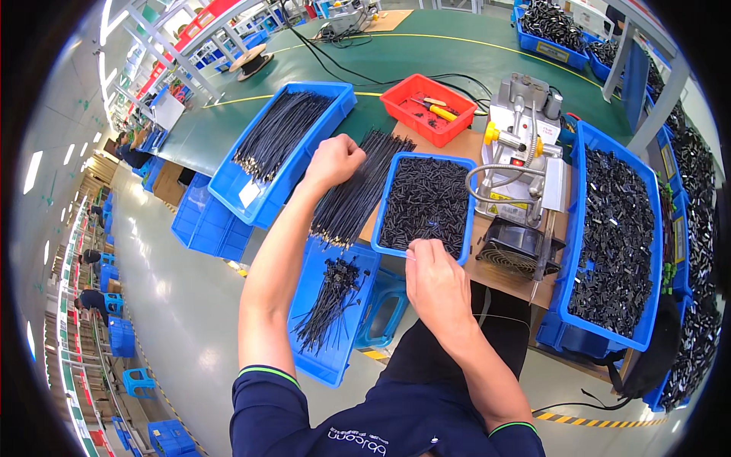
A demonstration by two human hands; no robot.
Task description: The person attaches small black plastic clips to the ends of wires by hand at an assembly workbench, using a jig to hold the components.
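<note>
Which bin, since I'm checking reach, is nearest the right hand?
The square blue bin of black pieces: the right hand is at its near edge; others lie farther off.

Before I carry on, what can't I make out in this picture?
All in the head view:
- Whether the left hand holds anything: its curled fingers hide it.
- What the right hand pinches: too small, and partly covered by its fingers.
- Whether the small black pieces are hollow: too small.
- Heaped parts at far right: cut off by the dark fisheye rim.
</note>
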